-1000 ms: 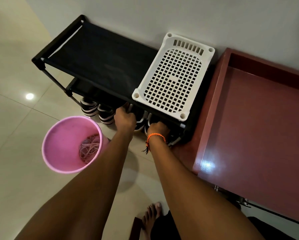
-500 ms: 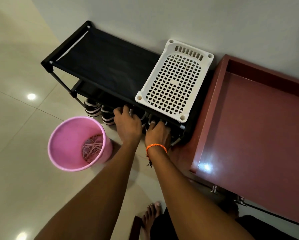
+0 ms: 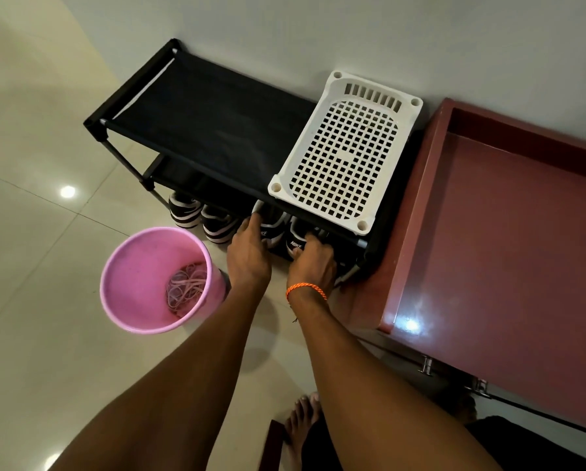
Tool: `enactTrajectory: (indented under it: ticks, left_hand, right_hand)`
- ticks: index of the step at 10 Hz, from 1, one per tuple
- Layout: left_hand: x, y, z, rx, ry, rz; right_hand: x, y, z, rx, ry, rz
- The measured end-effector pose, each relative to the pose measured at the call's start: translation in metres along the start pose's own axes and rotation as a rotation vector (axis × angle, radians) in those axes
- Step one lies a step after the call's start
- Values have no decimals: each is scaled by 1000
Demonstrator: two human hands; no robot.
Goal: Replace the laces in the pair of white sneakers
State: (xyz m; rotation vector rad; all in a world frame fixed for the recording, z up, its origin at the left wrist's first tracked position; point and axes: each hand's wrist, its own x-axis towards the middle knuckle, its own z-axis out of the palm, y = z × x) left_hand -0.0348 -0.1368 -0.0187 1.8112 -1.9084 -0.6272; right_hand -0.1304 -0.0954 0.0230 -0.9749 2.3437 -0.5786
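Two sneakers stick heel-first out of the lower level of a black shoe rack (image 3: 216, 130). My left hand (image 3: 249, 256) grips the heel of the left sneaker (image 3: 271, 229). With an orange cord on its wrist, my right hand (image 3: 313, 263) grips the heel of the right sneaker (image 3: 295, 244); that heel is dark with white lettering. Both shoes are mostly hidden under the rack's top shelf. A pink bucket (image 3: 132, 277) on the floor to the left holds a tangle of pale laces (image 3: 186, 288).
A second striped pair of shoes (image 3: 199, 220) sits further left under the rack. A white perforated plastic tray (image 3: 347, 149) lies on the rack's top at the right. A dark red cabinet top (image 3: 508, 239) stands to the right. My bare foot (image 3: 301, 416) rests on the tiled floor.
Both hands have drawn back toward me from under the rack, bringing the two sneaker heels out into view. The camera has shifted slightly.
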Motion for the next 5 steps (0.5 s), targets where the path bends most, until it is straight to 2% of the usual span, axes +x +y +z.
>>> enactTrajectory:
  ticks: [1,2,4,5]
  left_hand:
    - [1,0,2,-43,-6,-51]
    - [-4,8,0,-222,-10,-154]
    - [-24,42,-24,-276,163,-411]
    - [-27,58,-40,-371,209,-378]
  right_hand:
    - [-3,-3,0,-29,-17,2]
    - [-7,-6,-8,-115,-50,-33]
    - [-29,-31,-54,-127,-161,-118]
    - [-37,-49,-79,-2,-49,-250]
